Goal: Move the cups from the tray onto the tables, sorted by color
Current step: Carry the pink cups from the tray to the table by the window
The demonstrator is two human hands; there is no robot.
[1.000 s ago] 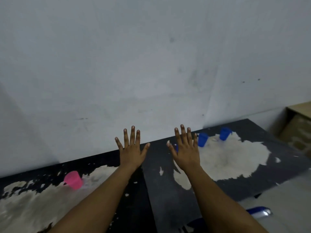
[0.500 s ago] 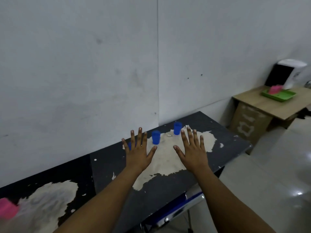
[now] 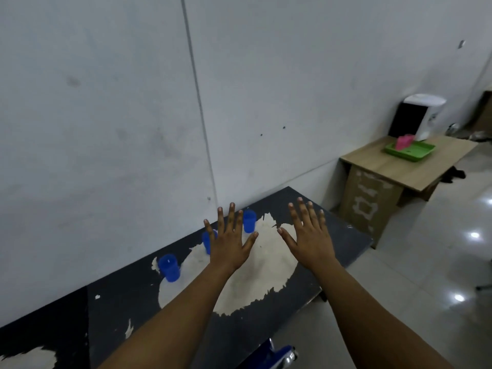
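Three blue cups stand along the wall side of the worn black table (image 3: pixel 125 302): one at the left (image 3: pixel 168 267), one partly hidden behind my left hand (image 3: pixel 206 242), one further right (image 3: pixel 249 221). My left hand (image 3: pixel 230 241) and my right hand (image 3: pixel 308 235) are both held out flat above this table, fingers spread, holding nothing. Far at the right, a green tray (image 3: pixel 415 151) lies on a wooden desk (image 3: pixel 394 169) with a pink cup (image 3: pixel 402 141) in it.
A second black table (image 3: pixel 40 339) adjoins at the left. A black and white machine (image 3: pixel 418 115) stands behind the tray. Glossy tiled floor (image 3: pixel 426 275) lies between the black table and the desk. A blue metal frame (image 3: pixel 279 355) shows under the table's edge.
My view has swung to the right: the pink cup on the left table has left the frame, and the desk with the green tray is now in full view. Both hands stay open.
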